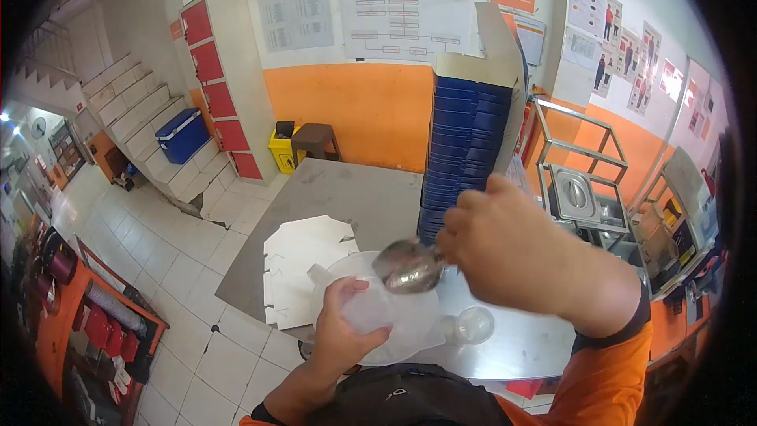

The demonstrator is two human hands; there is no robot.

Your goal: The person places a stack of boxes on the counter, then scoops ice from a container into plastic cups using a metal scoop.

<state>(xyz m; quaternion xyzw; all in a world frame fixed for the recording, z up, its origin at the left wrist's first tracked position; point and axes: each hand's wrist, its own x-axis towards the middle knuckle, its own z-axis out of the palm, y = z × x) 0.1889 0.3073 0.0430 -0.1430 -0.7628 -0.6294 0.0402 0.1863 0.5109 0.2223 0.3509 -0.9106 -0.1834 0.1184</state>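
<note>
My left hand (341,333) is wrapped around a small translucent plastic cup (367,312), held over a wide white plastic bowl (422,327) with a handle or spout at its rim. My right hand (497,244) grips a metal scoop (408,267), its shiny bowl just above and to the right of the cup. What lies in the cup or scoop I cannot make out. Beside the bowl, on the right, a small clear cup (475,325) stands on the metal table (528,339).
Flat white cardboard (301,264) lies on the table left of the bowl. A tall stack of folded blue boxes (467,134) rises behind my right hand. To the right is a metal rack (587,150) with a lidded steel pan (576,193).
</note>
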